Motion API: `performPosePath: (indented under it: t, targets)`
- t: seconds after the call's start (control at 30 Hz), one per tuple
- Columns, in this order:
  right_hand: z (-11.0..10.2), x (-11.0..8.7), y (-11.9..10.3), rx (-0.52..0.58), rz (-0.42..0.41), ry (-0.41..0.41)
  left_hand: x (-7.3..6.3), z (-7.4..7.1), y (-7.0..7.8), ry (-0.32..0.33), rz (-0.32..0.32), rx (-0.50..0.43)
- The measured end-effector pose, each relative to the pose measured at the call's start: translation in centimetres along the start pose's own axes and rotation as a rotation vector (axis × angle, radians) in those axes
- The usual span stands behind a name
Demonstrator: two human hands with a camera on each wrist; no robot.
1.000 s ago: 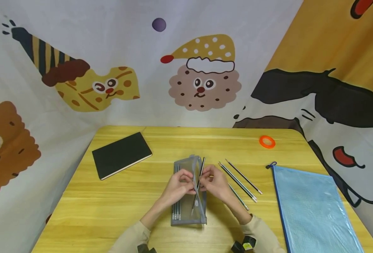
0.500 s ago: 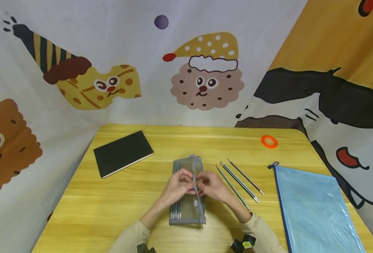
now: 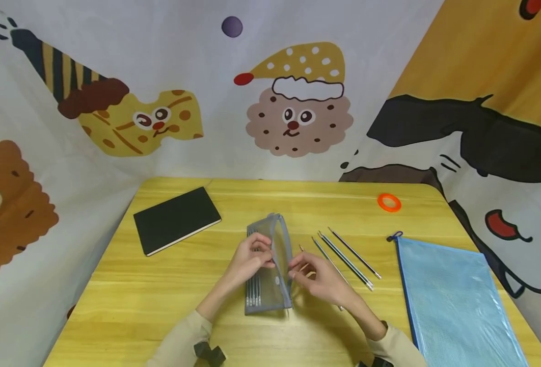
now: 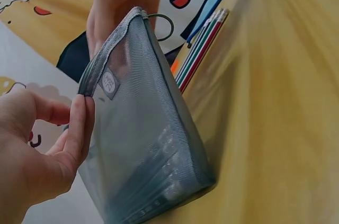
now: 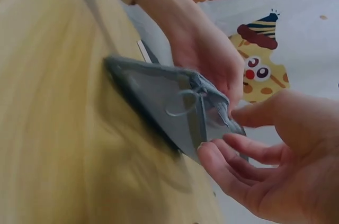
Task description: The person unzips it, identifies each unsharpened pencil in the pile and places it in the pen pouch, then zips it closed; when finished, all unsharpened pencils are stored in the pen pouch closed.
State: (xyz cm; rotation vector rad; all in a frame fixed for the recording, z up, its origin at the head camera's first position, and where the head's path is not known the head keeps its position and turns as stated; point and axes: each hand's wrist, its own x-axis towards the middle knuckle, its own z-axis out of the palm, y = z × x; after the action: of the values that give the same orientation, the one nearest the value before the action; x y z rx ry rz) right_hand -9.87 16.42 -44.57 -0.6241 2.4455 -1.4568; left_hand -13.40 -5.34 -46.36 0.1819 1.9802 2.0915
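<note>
A grey mesh zip pencil pouch (image 3: 266,285) stands on the table with its mouth spread, several pencils (image 3: 253,293) inside along its left side. My left hand (image 3: 249,260) pinches the pouch's left rim; the left wrist view shows fingers and thumb at the zip edge. Beside the right rim is my right hand (image 3: 318,278), its thumb and fingers parted and loosely bent in the right wrist view. Several loose pencils (image 3: 346,257) lie just right of the pouch, partly hidden by the right hand. Whether the right fingers touch the rim is unclear.
A black notebook (image 3: 177,220) lies at the back left of the wooden table (image 3: 160,300). An orange ring (image 3: 389,202) sits at the back right. The blue zip bag (image 3: 458,300) covers the right side. A patterned cloth (image 3: 220,102) hangs behind.
The dark pencil that the right hand held has gone out of sight at the pouch. My right hand has drawn back to the right, and the mouth is spread wider.
</note>
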Motion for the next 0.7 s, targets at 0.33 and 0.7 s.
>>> performPosePath:
  t: [0.33,0.7]
  targets:
    - [1.1,-3.3,-0.2,0.027,-0.068,-0.059,0.3,-0.3,0.4,0.020,-0.012,0.001]
    - [2.9,-4.0,-0.1,0.006,-0.142,0.005,0.2,-0.2,0.5,0.023,-0.014,-0.002]
